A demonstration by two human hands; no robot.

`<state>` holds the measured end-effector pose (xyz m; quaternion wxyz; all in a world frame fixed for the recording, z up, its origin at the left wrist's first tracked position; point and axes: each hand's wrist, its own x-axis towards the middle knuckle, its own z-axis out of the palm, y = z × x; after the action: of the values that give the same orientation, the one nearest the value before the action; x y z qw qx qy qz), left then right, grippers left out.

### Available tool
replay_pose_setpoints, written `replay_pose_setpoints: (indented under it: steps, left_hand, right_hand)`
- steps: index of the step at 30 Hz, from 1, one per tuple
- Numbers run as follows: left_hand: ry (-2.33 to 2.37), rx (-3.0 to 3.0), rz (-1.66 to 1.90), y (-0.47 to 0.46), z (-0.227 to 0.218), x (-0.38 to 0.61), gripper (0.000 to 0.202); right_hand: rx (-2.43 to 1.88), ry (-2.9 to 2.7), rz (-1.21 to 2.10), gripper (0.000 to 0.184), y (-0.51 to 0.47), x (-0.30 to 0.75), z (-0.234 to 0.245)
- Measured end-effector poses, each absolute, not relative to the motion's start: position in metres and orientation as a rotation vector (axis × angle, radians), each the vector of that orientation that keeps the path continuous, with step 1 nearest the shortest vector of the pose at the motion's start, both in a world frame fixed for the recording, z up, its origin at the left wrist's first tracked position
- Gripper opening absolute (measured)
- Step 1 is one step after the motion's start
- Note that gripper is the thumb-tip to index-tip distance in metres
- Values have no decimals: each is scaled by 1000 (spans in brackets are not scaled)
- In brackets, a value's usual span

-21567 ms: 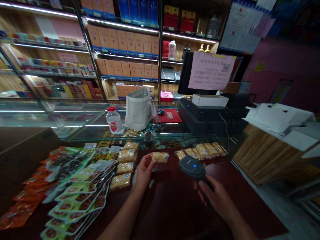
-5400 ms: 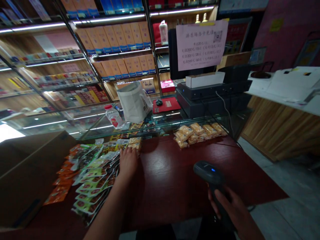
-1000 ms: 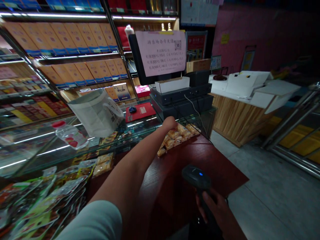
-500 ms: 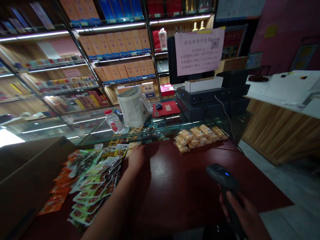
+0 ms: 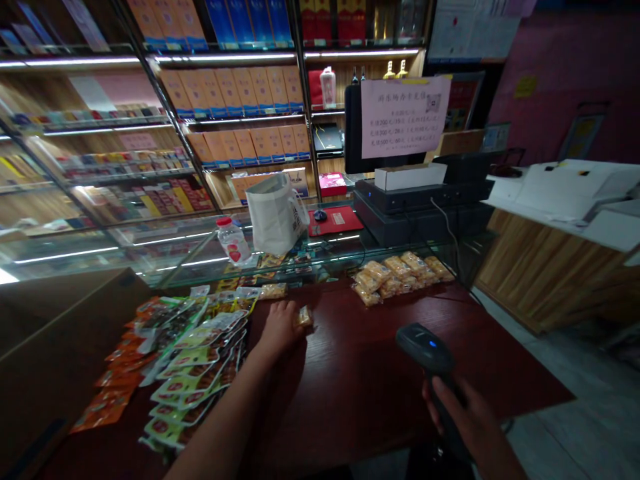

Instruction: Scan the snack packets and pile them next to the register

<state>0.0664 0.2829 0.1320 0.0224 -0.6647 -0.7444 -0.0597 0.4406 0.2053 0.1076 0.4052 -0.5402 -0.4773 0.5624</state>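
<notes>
My left hand (image 5: 281, 324) is closed round a small wrapped snack (image 5: 305, 317), whose end sticks out on its right side just above the dark red tabletop (image 5: 345, 373). Another wrapped snack (image 5: 273, 291) lies right behind that hand. My right hand (image 5: 457, 407) grips a black barcode scanner (image 5: 427, 350) by its handle; a blue light glows on its head. Toward the back right of the table sits a stack of similar wrapped snacks (image 5: 395, 277). Green snack packets (image 5: 195, 380) lie overlapped to the left of my left forearm, with orange packets (image 5: 113, 387) beyond them.
A cardboard box (image 5: 70, 340) stands at the left edge. Behind the table, a glass counter (image 5: 195, 250) carries a red-capped bottle (image 5: 233, 241), a white bag (image 5: 275, 217) and a red mouse mat (image 5: 340, 221). A monitor with a pink sign (image 5: 404, 117) rises behind the snack stack.
My left hand has drawn back toward me and slightly right, bringing one wrapped snack away from the one behind. The scanner in my right hand has shifted slightly left.
</notes>
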Motion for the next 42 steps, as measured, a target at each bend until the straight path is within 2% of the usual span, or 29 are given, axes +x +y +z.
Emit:
replay_pose_setpoints:
  steps: [3,6,8,11,16,19,22,25,31,36,42]
  left_hand:
    - [-2324,-2189,-327,264,124,87,49]
    - [-2411,-2156,-407,252,121,96,38]
    - [-2440,-2152,-588,250,122,97,32]
    - [-2493,-2201,-1175,250,120,100,35]
    - [-2711,-2101,-2423,251,106,111,58]
    - [-2681,-1966,-2832,252,100,112,64]
    - [-2573,-1850,-3110,252,100,110,59]
    - [-2502,-1780,-3216,253,103,110,55]
    - [-2406,-1717,-2971,254,102,113,72]
    - [-2400,-1597,-2967,257,99,112,53]
    - [-2365,-1520,-3026,260,90,112,54]
  right_hand:
    - [-1408,-1243,1380,56,203,441,106]
    - [-1425,-1281,1376,55,203,440,107]
    - [-1420,-1292,1376,54,203,438,109]
    - [-1399,-1280,1380,52,203,431,112]
    - [-1381,-1304,1436,54,203,418,117]
    - [-1369,-1274,1416,52,202,410,118]
    - [-1377,-1269,1407,50,202,404,119]
    - [-1375,-1304,1401,49,202,400,122]
    - [-1348,-1365,1445,47,206,391,123]
    - [-1319,-1408,1542,50,211,383,114]
    - [-1295,-1438,1534,50,211,375,114]
